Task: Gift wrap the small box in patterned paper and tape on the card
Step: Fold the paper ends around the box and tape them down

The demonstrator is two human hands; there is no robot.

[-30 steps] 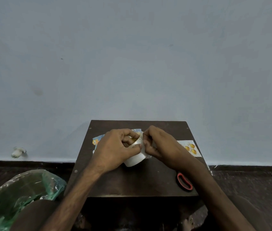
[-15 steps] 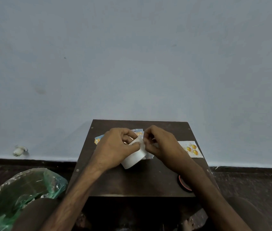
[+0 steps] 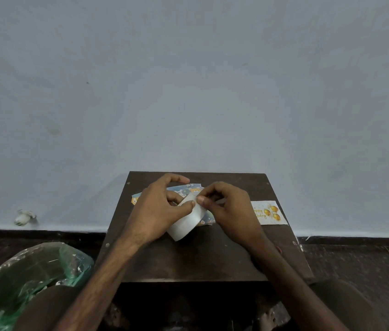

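The tape roll is plain white. The patterned paper is blue with small orange and grey cartoon animals. The card, at the right, is white with gold balloons and lettering. The tabletop is dark brown, the bag at near left translucent green, and the wall pale grey-blue.

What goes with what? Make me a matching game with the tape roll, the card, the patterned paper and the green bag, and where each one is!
Things:
1. tape roll
2. card
3. patterned paper
4. green bag

Places:
A. down low, left of the table
B. on the table, beside the right hand
C. held by the left hand and right hand
D. on the table, under the hands

Pairs: 1-C, 2-B, 3-D, 4-A
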